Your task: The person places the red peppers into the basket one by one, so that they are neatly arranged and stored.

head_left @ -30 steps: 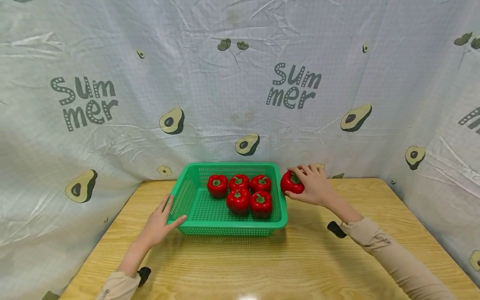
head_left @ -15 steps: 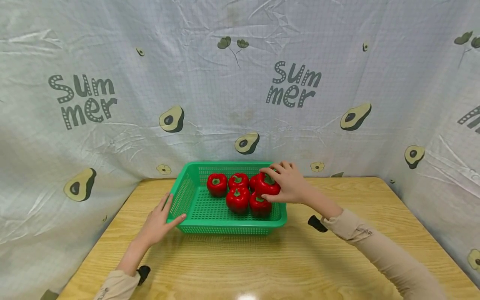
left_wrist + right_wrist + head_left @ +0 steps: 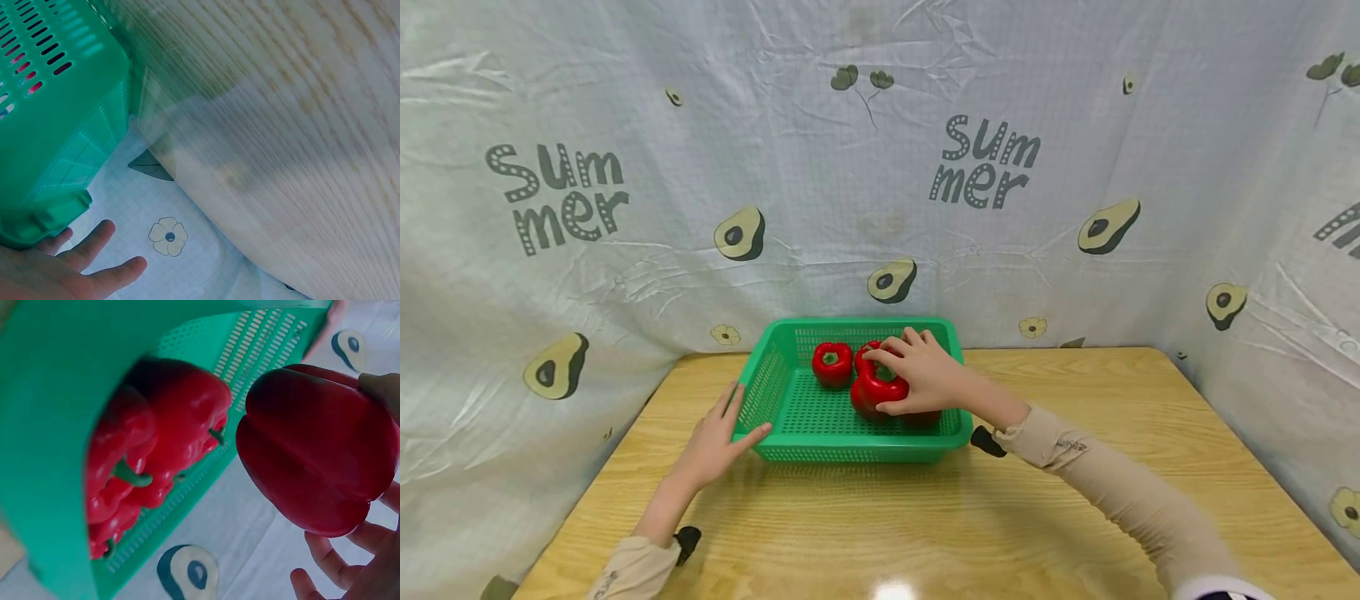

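Holding a glossy red bell pepper (image 3: pixel 876 390) over the middle of the green perforated plastic basket (image 3: pixel 775 392), with the right hand (image 3: pixel 925 379) curled round it from the right side and from above; thumb seen under the near face, fingers (image 3: pixel 887 344) spread over the far top. Pepper lying to the left of the palm, stem end up in the head view, body roughly as wide as tall, so no marked long axis. Right wrist view confirming the grip: pepper (image 3: pixel 319 447) cupped against the fingers (image 3: pixel 328 556), apart from the red peppers (image 3: pixel 159 444) already lying in the basket and higher than them, though contact with the nearest one beneath cannot be ruled out from the head view. One further red pepper (image 3: pixel 832 363) resting alone at the far left of the basket floor, open floor lying in front of it and to its left. Left hand (image 3: pixel 715 442) flat on the pale wooden desk (image 3: pixel 925 517), fingers straight and slightly apart, thumb (image 3: pixel 757 433) touching the basket's near left corner, holding nothing; left wrist view showing the same fingers (image 3: pixel 94 240) extended beside the green wall (image 3: pixel 56 125). Right hand plainly the nearer to the held pepper; left hand engaged with the basket only.
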Demonstrator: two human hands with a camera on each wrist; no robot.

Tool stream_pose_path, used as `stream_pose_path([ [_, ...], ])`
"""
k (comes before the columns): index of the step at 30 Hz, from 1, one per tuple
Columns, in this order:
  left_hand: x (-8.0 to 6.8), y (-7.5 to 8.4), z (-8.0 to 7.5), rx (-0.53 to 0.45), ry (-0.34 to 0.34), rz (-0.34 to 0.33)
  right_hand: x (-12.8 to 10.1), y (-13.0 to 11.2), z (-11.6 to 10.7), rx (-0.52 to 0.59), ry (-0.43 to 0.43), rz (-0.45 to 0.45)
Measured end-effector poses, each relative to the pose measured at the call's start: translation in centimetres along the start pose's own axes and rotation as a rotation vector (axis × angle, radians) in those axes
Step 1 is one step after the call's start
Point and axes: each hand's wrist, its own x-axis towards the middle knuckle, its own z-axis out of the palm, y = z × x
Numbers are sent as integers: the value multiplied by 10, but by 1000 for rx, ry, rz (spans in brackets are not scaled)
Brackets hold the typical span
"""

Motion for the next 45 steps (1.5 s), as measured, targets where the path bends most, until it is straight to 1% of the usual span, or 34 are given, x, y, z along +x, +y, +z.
stream_pose_path([
  [8, 1, 2, -2, -1, 4, 7, 21, -10, 10, -12, -66, -34],
  [13, -1, 1, 0, -3, -6, -1, 35, -16, 18, -29, -143, -43],
  [16, -1, 1, 0, -8, 0, 0, 43, -20, 21, -34, -178, -48],
  [22, 1, 2, -3, -8, -5, -6, 59, -25, 25, -35, -264, -66],
  [27, 1, 2, -5, -5, -6, -10, 69, -26, 34, -62, -336, -87],
  [34, 1, 3, -5, 3, -6, -15, 81, -22, 48, -85, -363, -115],
  [41, 0, 2, -4, 5, -3, -5, 86, -22, 59, -88, -409, -93],
  [45, 0, 2, -4, 0, 0, -5, 87, -24, 64, -103, -440, -101],
])
